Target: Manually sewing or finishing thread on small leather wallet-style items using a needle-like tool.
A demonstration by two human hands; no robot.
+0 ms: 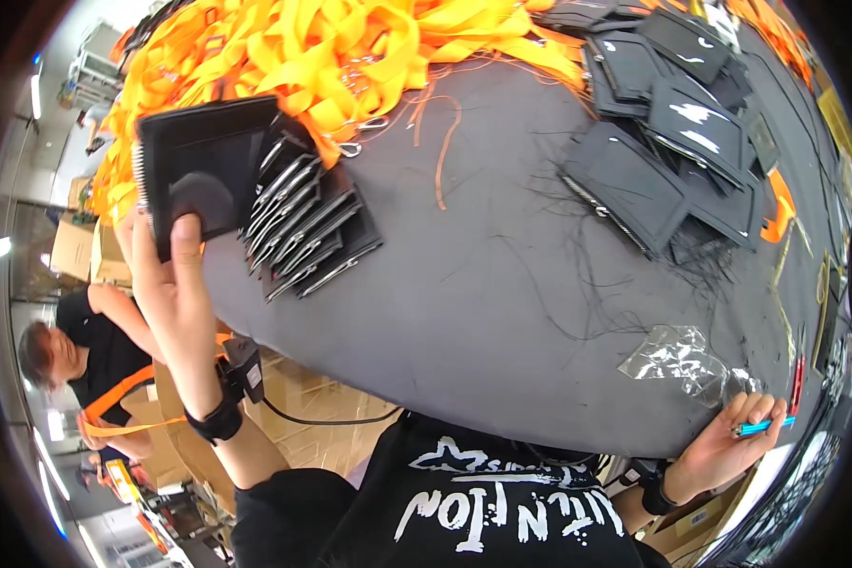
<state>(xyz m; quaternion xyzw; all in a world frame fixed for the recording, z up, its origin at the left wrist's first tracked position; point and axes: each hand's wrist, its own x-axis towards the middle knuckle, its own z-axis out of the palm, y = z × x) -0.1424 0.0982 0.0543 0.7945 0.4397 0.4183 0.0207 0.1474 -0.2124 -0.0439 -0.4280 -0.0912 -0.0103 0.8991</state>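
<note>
My left hand (182,284) is raised at the left side of the table. It grips a flat black zippered pouch (208,151) by its lower edge, thumb in front, with silver zipper teeth along the left side. Just right of that pouch, several similar black pouches (312,232) lie fanned in an overlapping stack. Low at the right table edge, my right hand (719,450) is closed around a slim blue tool (754,429); its kind is not clear, as the fingers cover much of it. A crumpled clear plastic bag (674,358) lies near that hand.
A heap of orange straps with metal hooks (350,47) fills the far left. More black pouches (625,185) are piled at the far right, among loose black threads (696,265). An orange thread (445,151) lies mid-table. A co-worker (95,341) holds an orange strap beyond the left edge.
</note>
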